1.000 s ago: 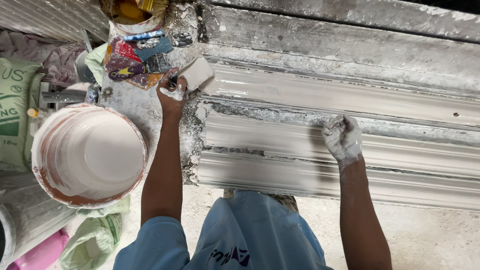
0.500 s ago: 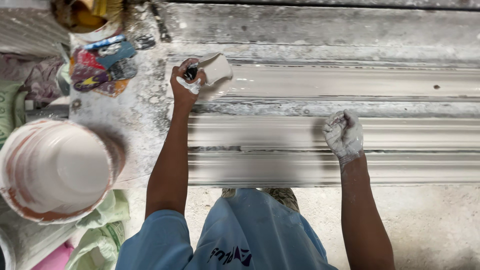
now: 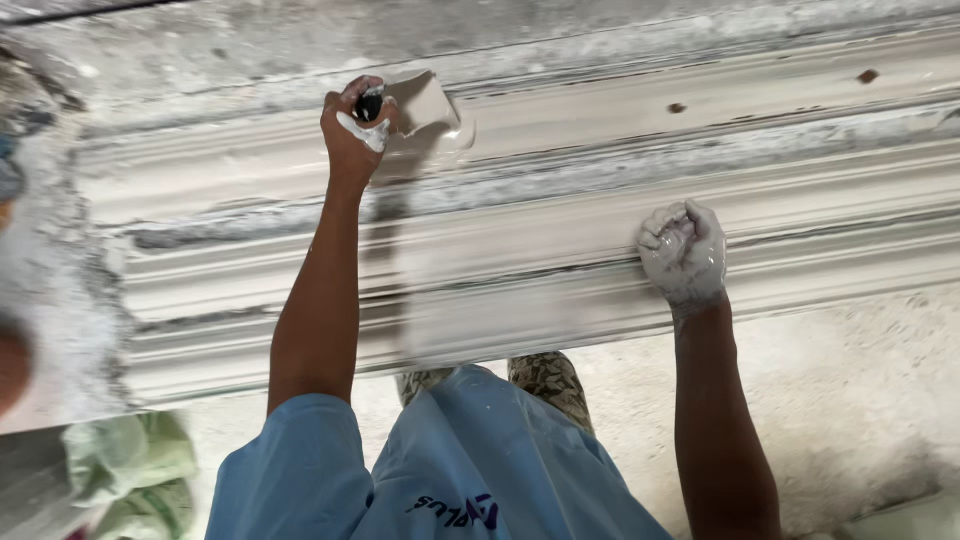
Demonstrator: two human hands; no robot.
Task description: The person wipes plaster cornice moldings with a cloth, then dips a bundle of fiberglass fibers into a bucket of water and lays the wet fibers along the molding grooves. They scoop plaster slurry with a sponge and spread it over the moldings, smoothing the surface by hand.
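Observation:
A long white plaster moulding [image 3: 560, 270] with ribbed profiles lies across the workbench in front of me. My left hand [image 3: 352, 130] reaches to its far side and grips the dark handle of a wide scraper [image 3: 428, 105]. The plaster-coated blade lies flat against the upper band of the moulding. My right hand [image 3: 686, 252] is smeared with wet white plaster. It is closed in a fist and rests on the middle ribs of the moulding; whether anything is inside the fist is hidden.
Crusted dried plaster covers the bench surface [image 3: 60, 300] at the left. A green cloth [image 3: 130, 470] lies at the lower left. Bare concrete floor [image 3: 850, 400] shows below the moulding's near edge. Two small dark spots [image 3: 677, 107] mark the moulding's upper band.
The view has shifted right, so the white bucket and paint tins have left the frame. My left hand has slid the scraper rightwards along the moulding. The right fist has stayed on the ribs.

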